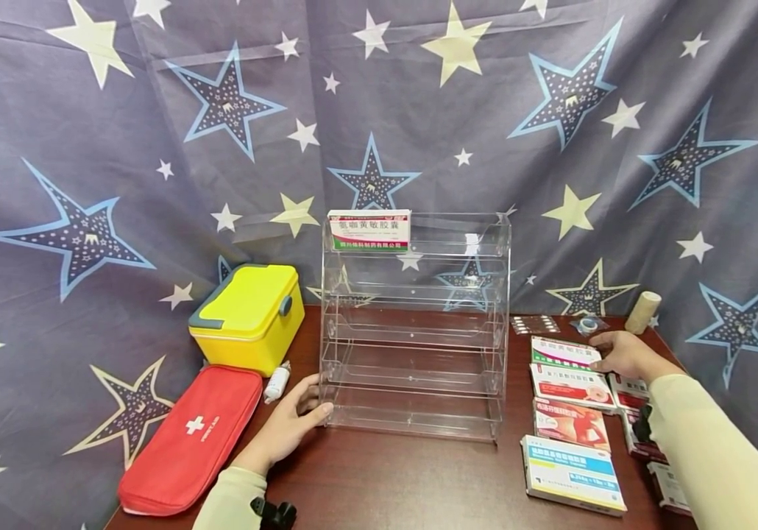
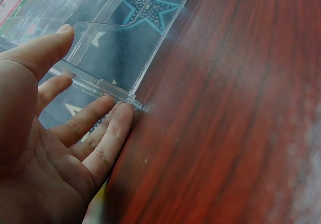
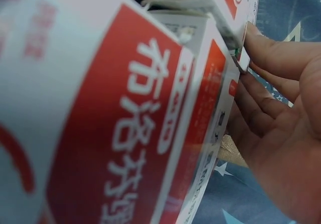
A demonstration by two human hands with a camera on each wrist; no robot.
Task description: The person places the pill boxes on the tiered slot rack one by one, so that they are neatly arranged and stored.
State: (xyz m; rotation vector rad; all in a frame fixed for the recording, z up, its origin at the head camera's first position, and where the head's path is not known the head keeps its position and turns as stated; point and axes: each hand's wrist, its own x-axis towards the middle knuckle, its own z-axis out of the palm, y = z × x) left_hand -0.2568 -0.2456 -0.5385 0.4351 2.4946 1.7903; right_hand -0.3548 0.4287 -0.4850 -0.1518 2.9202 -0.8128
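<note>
A clear tiered display rack (image 1: 412, 379) stands on the table, with a white, green and red medicine box (image 1: 370, 230) on its top tier at left. At the rack's lower left corner is my left hand (image 1: 291, 425); its loosely extended fingers (image 2: 108, 133) touch the clear edge, thumb apart from them. To the right, my right hand (image 1: 624, 355) pinches the right end of a white-and-green medicine box (image 1: 561, 352) between thumb and fingers. That box lies at the far end of a column with a red-and-white box (image 1: 572, 386), a red box (image 1: 571, 425) and a blue-and-white box (image 1: 573, 473).
More medicine boxes (image 1: 669, 486) lie under my right forearm. Blister packs (image 1: 534, 324), a tape roll (image 1: 588, 324) and a beige bandage roll (image 1: 642, 313) sit at the back right. At left are a yellow case (image 1: 246, 316), a red first-aid pouch (image 1: 190, 442) and a small white bottle (image 1: 277, 382).
</note>
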